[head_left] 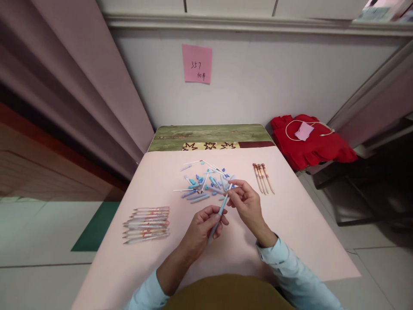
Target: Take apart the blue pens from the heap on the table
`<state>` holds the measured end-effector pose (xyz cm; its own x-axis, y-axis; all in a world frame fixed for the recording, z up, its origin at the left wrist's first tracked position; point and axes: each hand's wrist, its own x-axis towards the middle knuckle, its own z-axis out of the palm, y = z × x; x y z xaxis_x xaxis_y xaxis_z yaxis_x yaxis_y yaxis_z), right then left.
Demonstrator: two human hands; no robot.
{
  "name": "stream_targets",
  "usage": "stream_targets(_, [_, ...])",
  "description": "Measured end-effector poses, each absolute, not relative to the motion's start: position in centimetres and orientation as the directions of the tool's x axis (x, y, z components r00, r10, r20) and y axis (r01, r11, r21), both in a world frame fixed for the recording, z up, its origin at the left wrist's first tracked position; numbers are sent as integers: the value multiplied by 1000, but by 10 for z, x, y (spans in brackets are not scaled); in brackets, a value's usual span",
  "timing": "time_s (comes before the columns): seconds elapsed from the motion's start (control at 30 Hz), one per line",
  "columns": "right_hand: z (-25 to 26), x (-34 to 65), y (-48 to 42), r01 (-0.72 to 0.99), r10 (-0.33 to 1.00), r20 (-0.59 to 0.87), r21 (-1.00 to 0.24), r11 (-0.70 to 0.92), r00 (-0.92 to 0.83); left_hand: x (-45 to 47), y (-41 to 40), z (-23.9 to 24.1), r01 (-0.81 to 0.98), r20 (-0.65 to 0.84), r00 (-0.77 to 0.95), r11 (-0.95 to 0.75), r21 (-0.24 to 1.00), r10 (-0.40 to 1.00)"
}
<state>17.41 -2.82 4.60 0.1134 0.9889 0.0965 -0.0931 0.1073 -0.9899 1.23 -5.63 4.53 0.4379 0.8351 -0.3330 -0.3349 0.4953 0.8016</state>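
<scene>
My left hand (203, 228) is closed around the lower part of a light blue pen barrel (218, 216), held slanting up over the pink table (290, 232). My right hand (247, 202) pinches the pen's upper end, where a thin white refill (229, 188) shows. Just beyond my fingers lies a loose heap of blue pen parts (206, 183): barrels, caps and white refills.
A row of several white pens (146, 224) lies at the table's left. Three brown pens (263, 177) lie at the right. A green bench (209, 135) stands behind the table, a red cloth bag (309, 142) with a white cable to the right, a pink note (196, 63) on the wall.
</scene>
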Motion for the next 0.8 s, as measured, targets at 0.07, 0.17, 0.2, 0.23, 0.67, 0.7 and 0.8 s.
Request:
stream_targets(0.07, [46,174,-30,-25,980,146,-988,151,133,12,-55,46,-332,-330,431,487,808,840])
stream_targets(0.17, [47,175,-32,107,963,231,-970,218,137,11,-55,44,-333,-315,428,472,816,847])
stream_targets(0.2, [46,175,-32,140,960,248,-963,229,132,11,-55,43,-335,-310,424,465,819,851])
stream_targets(0.23, [46,176,-32,161,959,253,-959,232,126,11,-56,43,-336,-307,419,460,822,854])
stream_targets(0.67, [43,176,-32,283,940,340,-904,320,26,13,-53,48,-348,-299,422,458,818,856])
stream_targets(0.7, [43,177,-33,310,929,368,-886,344,22,13,-53,48,-348,-296,422,454,820,857])
stream_targets(0.8, [42,179,-34,273,931,355,-906,322,81,12,-55,47,-351,-282,418,440,827,863])
